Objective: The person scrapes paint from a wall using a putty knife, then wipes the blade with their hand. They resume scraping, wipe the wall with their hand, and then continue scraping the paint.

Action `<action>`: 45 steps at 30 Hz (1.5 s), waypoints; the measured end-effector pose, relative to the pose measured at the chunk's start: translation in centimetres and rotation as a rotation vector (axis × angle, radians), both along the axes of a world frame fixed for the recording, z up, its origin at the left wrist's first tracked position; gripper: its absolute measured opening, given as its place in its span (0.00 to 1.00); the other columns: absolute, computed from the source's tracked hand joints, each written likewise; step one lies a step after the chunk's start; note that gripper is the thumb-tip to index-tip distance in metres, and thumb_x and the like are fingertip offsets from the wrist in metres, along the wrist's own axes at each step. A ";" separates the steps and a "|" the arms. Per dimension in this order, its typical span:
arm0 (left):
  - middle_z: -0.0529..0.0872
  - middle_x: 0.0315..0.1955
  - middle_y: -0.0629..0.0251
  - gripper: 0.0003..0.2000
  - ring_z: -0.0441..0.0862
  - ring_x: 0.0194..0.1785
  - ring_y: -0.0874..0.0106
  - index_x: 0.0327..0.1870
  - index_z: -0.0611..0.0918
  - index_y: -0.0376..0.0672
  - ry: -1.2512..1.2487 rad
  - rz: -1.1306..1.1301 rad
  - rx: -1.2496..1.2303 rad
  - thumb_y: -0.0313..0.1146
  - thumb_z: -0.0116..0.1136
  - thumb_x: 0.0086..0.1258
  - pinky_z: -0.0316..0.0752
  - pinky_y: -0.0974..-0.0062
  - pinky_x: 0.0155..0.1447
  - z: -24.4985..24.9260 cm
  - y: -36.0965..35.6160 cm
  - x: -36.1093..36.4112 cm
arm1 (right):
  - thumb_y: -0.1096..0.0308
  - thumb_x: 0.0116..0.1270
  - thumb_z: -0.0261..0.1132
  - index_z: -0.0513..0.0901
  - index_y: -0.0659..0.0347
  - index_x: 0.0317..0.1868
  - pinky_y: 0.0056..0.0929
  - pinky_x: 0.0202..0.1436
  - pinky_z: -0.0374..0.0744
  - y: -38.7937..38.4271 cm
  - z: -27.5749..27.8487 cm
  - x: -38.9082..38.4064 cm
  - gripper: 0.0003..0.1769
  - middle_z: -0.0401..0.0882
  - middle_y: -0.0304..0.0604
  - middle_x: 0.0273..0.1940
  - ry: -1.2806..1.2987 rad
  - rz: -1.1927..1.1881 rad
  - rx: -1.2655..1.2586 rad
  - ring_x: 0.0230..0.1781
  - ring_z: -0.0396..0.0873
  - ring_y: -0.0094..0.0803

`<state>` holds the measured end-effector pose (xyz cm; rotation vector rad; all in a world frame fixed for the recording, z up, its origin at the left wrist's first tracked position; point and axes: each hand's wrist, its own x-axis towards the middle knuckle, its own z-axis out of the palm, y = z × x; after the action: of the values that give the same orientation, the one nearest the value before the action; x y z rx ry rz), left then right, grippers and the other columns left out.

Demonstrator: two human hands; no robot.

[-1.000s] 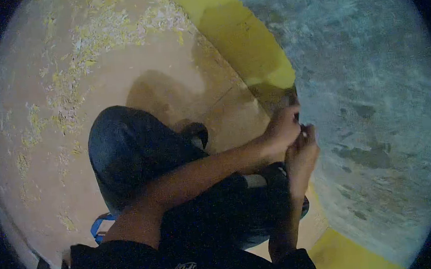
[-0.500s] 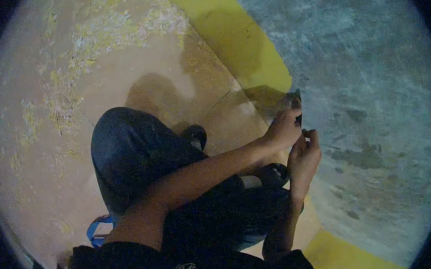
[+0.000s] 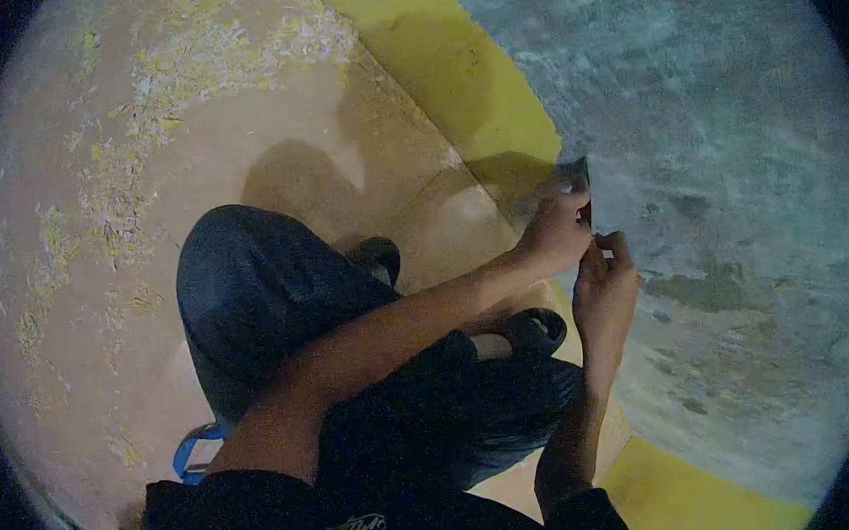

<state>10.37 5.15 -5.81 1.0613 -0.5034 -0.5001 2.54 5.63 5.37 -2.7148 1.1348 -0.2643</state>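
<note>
My left hand is closed around a thin, dark, flat scraper, held upright with its straight edge along the wall. Just below it is my right hand, its fingers pinched at the scraper's lower end; how much they grip there is partly hidden. The scraper meets the grey-blue wall beside the lower end of a yellow painted strip. Most of the scraper is covered by my left fingers.
Yellow and white paint flakes lie scattered on the tan floor. My bent knee and sandalled foot are close to the wall. Another yellow patch is at lower right. A blue-edged object sits behind my left arm.
Both hands and the scraper have shifted slightly upward along the wall in view. The camera view has also moved a little.
</note>
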 end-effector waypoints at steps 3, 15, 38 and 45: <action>0.89 0.42 0.53 0.15 0.86 0.47 0.63 0.52 0.84 0.42 0.078 0.057 0.014 0.25 0.56 0.64 0.77 0.66 0.53 -1.7 -1.8 -0.3 | 0.72 0.68 0.59 0.77 0.68 0.41 0.45 0.38 0.77 0.1 -1.0 1.6 0.06 0.79 0.68 0.32 0.038 0.173 -0.083 0.39 0.79 0.64; 0.86 0.27 0.47 0.12 0.86 0.36 0.51 0.43 0.85 0.37 0.130 0.175 0.033 0.28 0.54 0.60 0.77 0.59 0.42 -0.3 -0.2 1.9 | 0.68 0.67 0.61 0.80 0.67 0.39 0.48 0.41 0.76 0.5 0.5 3.6 0.09 0.81 0.64 0.34 0.151 0.247 -0.176 0.42 0.80 0.62; 0.81 0.19 0.50 0.17 0.81 0.24 0.57 0.29 0.81 0.32 0.259 0.200 0.063 0.39 0.55 0.71 0.73 0.60 0.34 1.7 0.3 3.9 | 0.65 0.66 0.63 0.80 0.65 0.38 0.52 0.39 0.75 2.9 3.0 6.2 0.10 0.80 0.67 0.33 0.193 0.162 -0.262 0.40 0.79 0.65; 0.81 0.21 0.65 0.14 0.75 0.25 0.76 0.36 0.82 0.34 0.370 0.106 -0.108 0.40 0.57 0.72 0.72 0.69 0.31 1.4 1.2 3.5 | 0.63 0.63 0.65 0.79 0.69 0.34 0.44 0.34 0.74 -1.9 3.5 5.7 0.14 0.76 0.63 0.23 0.200 0.272 -0.125 0.25 0.78 0.54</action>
<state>13.90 6.32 -4.37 0.8613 -0.1448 -0.5545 8.24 3.72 8.84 -3.0186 0.8003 -0.0246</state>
